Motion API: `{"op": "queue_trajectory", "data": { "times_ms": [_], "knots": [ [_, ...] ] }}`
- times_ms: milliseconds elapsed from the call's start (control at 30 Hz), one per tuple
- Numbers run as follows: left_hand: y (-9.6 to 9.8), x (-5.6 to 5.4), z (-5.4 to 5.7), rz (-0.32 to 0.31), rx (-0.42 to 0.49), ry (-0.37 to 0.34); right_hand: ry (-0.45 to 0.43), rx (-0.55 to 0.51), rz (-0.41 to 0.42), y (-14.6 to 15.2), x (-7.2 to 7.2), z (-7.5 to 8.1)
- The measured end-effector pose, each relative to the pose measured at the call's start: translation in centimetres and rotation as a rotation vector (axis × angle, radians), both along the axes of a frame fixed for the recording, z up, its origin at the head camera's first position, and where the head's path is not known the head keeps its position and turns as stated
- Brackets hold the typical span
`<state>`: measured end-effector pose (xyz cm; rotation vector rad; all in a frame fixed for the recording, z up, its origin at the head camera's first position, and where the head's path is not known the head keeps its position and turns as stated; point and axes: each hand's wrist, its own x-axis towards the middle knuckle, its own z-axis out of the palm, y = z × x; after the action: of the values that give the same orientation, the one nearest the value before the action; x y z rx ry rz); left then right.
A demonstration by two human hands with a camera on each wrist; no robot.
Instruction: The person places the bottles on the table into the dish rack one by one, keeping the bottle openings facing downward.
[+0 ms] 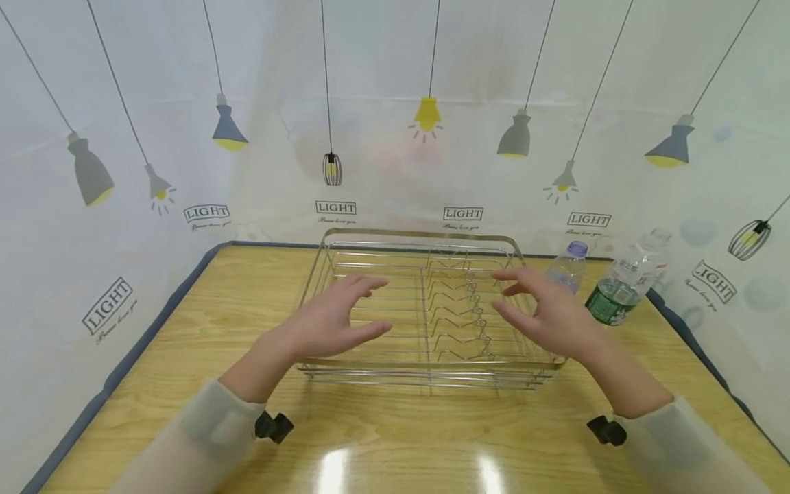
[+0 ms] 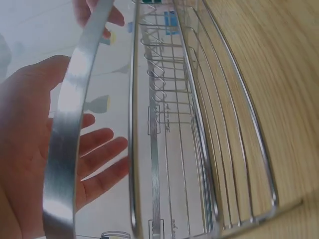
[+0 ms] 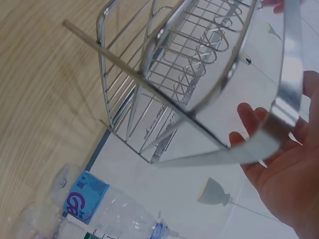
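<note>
A metal wire dish rack stands on the wooden table, with a row of zigzag plate dividers in its right half. My left hand hovers over the rack's left side, fingers apart from the thumb. Over the right side is my right hand, its fingers bent a little and holding nothing. In the left wrist view, the flat rim crosses in front of the left palm. Beyond the rim in the right wrist view, the right hand has its fingers spread; no grip on the rim shows.
Right of the rack stand two clear plastic bottles: one with a purple cap, the other with a green label. A white cloth backdrop printed with lamps surrounds the wooden table, whose edge is dark blue.
</note>
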<state>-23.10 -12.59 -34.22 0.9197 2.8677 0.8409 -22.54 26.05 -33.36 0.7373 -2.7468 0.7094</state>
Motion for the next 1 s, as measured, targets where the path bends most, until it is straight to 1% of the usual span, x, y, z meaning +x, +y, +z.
{"op": "queue_trajectory", "data": {
  "times_ms": [67,167,267,333,467,567,667,767,900,1000],
  "knots": [
    [0.3,0.0,0.2,-0.026,0.086,-0.035,0.023,-0.042,-0.016,0.6,0.2,0.2],
    [0.6,-0.1,0.3,-0.054,0.185,-0.081,0.076,-0.09,-0.037,1.5,0.4,0.3],
    [0.9,-0.1,0.3,-0.072,0.244,-0.125,0.139,-0.133,-0.074,2.6,0.6,0.3],
    [1.0,-0.1,0.2,-0.082,0.266,-0.149,0.172,-0.174,-0.088,3.4,0.7,0.2],
    [1.2,0.0,0.2,-0.093,0.278,-0.177,0.214,-0.239,-0.122,5.3,1.0,0.3],
    [1.3,0.1,0.1,-0.096,0.279,-0.191,0.239,-0.26,-0.166,6.9,1.3,0.7],
    [1.4,0.1,-0.1,-0.095,0.275,-0.2,0.263,-0.298,-0.234,8.5,1.5,1.1],
    [1.3,0.1,-0.3,-0.096,0.266,-0.2,0.278,-0.372,-0.291,10.1,1.6,1.2],
    [1.3,0.1,-0.5,-0.095,0.259,-0.206,0.284,-0.46,-0.38,12.1,1.5,0.9],
    [1.3,0.1,-0.7,-0.1,0.261,-0.209,0.284,-0.483,-0.483,13.4,1.2,0.3]
  ]
}}
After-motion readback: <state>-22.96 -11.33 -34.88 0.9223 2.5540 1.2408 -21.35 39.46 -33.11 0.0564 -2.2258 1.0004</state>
